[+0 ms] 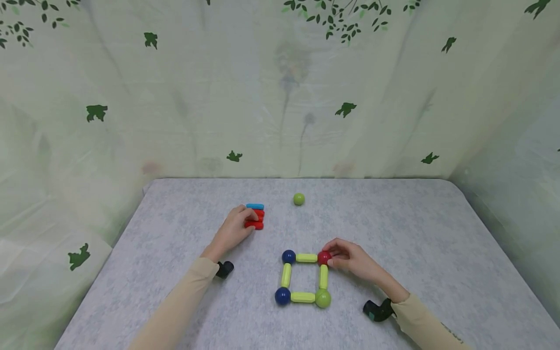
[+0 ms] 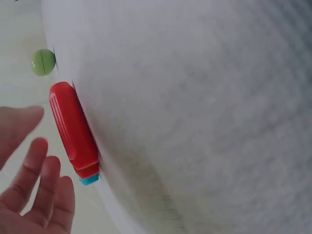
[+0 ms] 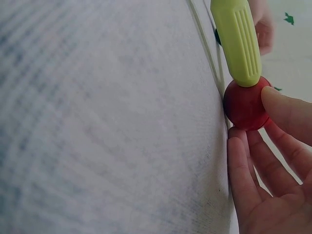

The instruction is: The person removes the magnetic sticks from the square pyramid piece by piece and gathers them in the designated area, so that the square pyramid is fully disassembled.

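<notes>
On the table lies a square of yellow-green rods (image 1: 303, 297) joined by balls: two dark blue, one green (image 1: 323, 298) and one red. My right hand (image 1: 352, 260) pinches the red ball (image 3: 246, 103) at the far right corner between thumb and fingers. A yellow-green rod (image 3: 238, 44) meets that ball in the right wrist view. My left hand (image 1: 236, 226) hovers at several red rods (image 1: 254, 225) and a blue rod (image 1: 255, 206) laid side by side. In the left wrist view its thumb and fingers are spread apart beside the nearest red rod (image 2: 74, 126).
A loose green ball (image 1: 299, 199) sits toward the table's back edge, right of the rod row. Behind the grey table (image 1: 393, 214) hangs a pale curtain (image 1: 262, 97) with leaf prints. Dark wrist cameras (image 1: 378, 310) are strapped on both wrists.
</notes>
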`<move>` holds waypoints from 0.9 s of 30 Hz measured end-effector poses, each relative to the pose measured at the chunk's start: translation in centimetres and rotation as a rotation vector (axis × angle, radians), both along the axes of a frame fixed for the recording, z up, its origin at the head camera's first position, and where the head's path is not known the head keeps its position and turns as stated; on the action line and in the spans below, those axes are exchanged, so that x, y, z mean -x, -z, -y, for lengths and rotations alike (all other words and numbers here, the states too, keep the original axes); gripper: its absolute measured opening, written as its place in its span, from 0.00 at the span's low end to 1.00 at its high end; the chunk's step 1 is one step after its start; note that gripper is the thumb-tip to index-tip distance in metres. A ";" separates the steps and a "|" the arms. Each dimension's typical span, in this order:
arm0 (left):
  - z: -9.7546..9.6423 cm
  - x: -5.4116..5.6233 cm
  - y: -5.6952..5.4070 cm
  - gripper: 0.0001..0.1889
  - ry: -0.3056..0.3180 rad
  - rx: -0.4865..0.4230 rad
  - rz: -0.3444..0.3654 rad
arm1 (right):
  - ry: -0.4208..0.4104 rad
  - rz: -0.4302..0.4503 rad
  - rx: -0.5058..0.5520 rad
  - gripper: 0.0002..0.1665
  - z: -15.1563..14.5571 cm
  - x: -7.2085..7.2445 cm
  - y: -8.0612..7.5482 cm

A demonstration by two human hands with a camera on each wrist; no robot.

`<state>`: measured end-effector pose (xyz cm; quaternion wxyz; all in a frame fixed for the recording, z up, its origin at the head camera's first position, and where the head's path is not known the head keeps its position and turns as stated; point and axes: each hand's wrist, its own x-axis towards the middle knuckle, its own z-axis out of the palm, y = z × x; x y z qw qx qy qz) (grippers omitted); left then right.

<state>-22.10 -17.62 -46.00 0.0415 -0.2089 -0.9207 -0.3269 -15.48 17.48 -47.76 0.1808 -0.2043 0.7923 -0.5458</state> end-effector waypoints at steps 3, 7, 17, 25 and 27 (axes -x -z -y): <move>-0.2 -0.3 -0.2 0.09 0.082 -0.068 0.005 | 0.001 -0.001 -0.003 0.16 0.0 0.0 0.0; -1.1 -0.9 -0.7 0.11 0.249 -0.134 0.066 | 0.007 -0.007 -0.011 0.15 0.0 0.0 0.0; -4.6 -3.2 -0.6 0.18 0.527 -0.138 0.319 | 0.009 -0.008 -0.010 0.15 0.0 0.0 0.0; -5.8 -3.4 0.4 0.22 0.554 -0.049 0.310 | 0.013 0.003 -0.005 0.15 0.1 -0.1 -0.2; -5.9 -3.4 0.5 0.22 0.551 -0.033 0.307 | 0.016 0.007 -0.005 0.15 0.1 -0.1 -0.3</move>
